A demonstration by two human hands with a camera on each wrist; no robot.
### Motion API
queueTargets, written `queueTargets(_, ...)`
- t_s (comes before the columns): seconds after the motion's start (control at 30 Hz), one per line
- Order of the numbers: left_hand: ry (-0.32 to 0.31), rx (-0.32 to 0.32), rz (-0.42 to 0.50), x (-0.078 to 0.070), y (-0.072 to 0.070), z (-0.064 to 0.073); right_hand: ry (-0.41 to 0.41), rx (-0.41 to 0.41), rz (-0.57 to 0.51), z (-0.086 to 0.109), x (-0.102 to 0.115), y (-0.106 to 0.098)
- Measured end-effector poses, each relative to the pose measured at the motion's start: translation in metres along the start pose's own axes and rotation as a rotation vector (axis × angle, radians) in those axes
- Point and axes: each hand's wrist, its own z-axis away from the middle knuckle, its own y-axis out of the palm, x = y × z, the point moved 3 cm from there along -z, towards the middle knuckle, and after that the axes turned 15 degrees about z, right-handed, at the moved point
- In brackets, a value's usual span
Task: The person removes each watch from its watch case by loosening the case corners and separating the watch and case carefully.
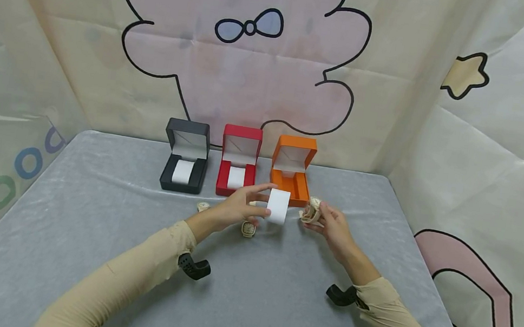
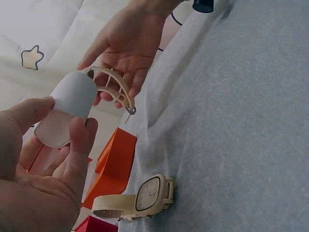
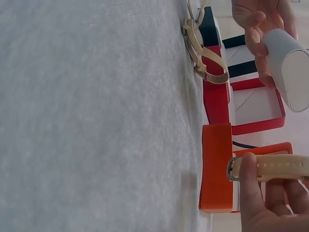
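Observation:
My left hand [image 1: 232,208] grips a white watch cushion [image 1: 278,207] by its ends, between thumb and fingers. To its right, my right hand [image 1: 335,233] pinches a cream wristwatch [image 1: 310,211] by its strap; the buckle end [image 3: 233,169] shows in the right wrist view. Watch and cushion are apart in the head view. Behind both hands stands the orange watch box [image 1: 296,145], lid up, with no cushion visible inside. On the cloth under my left hand lies a second cream watch [image 1: 248,229], and a third watch [image 1: 203,207] is partly covered by that hand.
Left of the orange box stand a red watch box [image 1: 243,132] and a dark grey one [image 1: 189,126], both lid up with a white cushion inside. A grey cloth [image 1: 269,306] covers the table. Printed curtains [image 1: 399,82] hang behind and at both sides.

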Motion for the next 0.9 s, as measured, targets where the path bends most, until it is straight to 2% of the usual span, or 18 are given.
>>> queueTargets(0.17,-0.001,0.006,-0.002,0.000,0.000,0.000,0.020,-0.038,0.007,0.001,-0.001,-0.001)
queueTargets(0.4,0.001,0.009,0.000,-0.001,0.000,0.001,0.011,-0.106,0.098,0.000,-0.003,-0.007)
queueTargets(0.5,0.000,0.009,0.002,-0.002,0.000,0.001,0.027,-0.110,0.082,0.000,-0.003,-0.010)
queueTargets(0.7,-0.005,0.003,-0.001,-0.002,0.001,0.001,0.065,-0.082,-0.029,0.001,-0.005,-0.013)
queueTargets(0.9,-0.013,-0.009,0.000,-0.001,0.000,0.000,0.067,-0.113,0.000,0.002,-0.004,-0.012)
